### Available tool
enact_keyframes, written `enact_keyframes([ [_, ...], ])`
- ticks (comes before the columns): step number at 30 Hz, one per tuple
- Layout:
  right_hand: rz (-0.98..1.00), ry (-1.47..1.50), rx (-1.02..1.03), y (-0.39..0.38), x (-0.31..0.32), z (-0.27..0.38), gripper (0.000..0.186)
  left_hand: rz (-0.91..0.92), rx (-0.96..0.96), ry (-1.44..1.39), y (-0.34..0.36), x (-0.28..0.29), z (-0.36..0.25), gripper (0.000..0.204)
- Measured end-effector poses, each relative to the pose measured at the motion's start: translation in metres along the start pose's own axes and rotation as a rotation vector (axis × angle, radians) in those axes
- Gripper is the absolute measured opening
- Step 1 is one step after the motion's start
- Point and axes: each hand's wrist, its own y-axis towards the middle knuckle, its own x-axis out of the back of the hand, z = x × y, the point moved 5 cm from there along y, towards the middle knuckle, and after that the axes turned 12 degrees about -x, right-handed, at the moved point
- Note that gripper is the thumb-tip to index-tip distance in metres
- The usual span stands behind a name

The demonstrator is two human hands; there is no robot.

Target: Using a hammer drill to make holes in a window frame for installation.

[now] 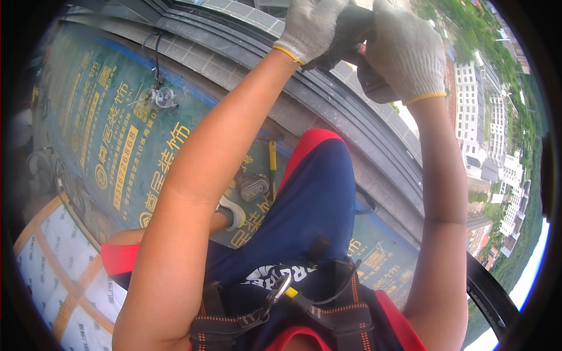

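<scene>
Both my hands wear white knit gloves with yellow cuffs and are raised at the top of the view, out over the dark metal window frame [328,96]. My left hand [313,29] is closed on the left side of a dark cordless power tool [351,35]. My right hand [410,55] is wrapped round the tool's right side, with its dark block-shaped base [376,88] showing below the glove. The tool's far end is cut off or hidden by the gloves, so its exact kind cannot be made out.
Beyond the frame on the right is a drop to buildings [468,99] far below. A harness with a metal carabiner [281,288] crosses my body. On the green floor covering [193,111] lie a yellow-handled tool [272,161], a grey object [254,187] and a corded clear-and-metal device [161,97].
</scene>
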Motion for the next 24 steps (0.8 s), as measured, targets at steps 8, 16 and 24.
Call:
enact_keyframes([
  [8,0.076,-0.101,-0.031,-0.007,-0.004,0.003,0.027,0.000,0.003,0.042,-0.001,0.002,0.003,0.030],
  [16,0.153,-0.085,0.166,0.008,0.005,0.002,0.035,0.118,0.101,-0.107,-0.001,0.014,0.032,0.025],
  [24,1.033,0.441,0.126,0.048,-0.037,-0.016,0.040,0.060,0.072,0.210,-0.007,0.008,0.011,0.034],
])
